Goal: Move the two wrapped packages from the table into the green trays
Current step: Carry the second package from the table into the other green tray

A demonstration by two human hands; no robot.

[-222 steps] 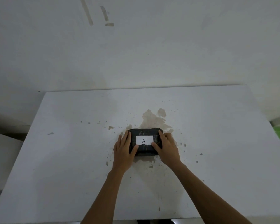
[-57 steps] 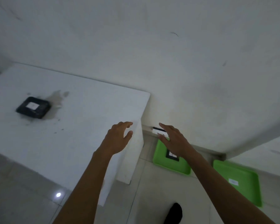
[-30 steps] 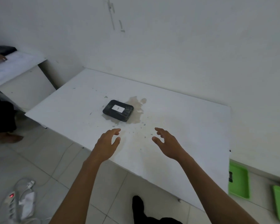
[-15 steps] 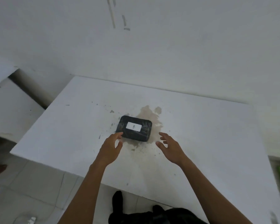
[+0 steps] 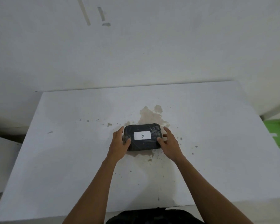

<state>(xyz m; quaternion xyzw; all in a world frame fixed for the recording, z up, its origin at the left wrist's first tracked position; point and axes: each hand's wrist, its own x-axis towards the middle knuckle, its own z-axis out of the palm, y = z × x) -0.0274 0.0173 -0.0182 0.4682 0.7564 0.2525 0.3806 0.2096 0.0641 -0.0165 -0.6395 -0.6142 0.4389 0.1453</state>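
A black wrapped package [image 5: 142,137] lies flat on the white table [image 5: 71,159], and both of the person's bare hands are set against its short ends. The left hand [image 5: 120,145] presses against the end nearest it, fingers spread and reaching along the far corner, while its thumb [image 5: 128,141] lies over the top edge of the wrapping. The right hand [image 5: 170,144] mirrors it at the opposite end: its thumb [image 5: 159,140] touches the top near corner, and its fingers [image 5: 167,130] curve loosely around the side, one fingertip seeming to meet the wrap. Neither hand is closed tight; both are half open, cupping the package between them, which rests on the table surface. Between the two thumbs, on the package's upper face, sits a white label [image 5: 142,135] with a handwritten letter B. Just beyond the fingertips, on the far side of the package, a brownish stain [image 5: 149,114] spreads across the tabletop, with small dark specks scattered to either side of the hands. Well off past the right hand, beyond the table's edge, part of a green tray [image 5: 276,135] shows lower down. A white wall [image 5: 136,46] rises behind the table.
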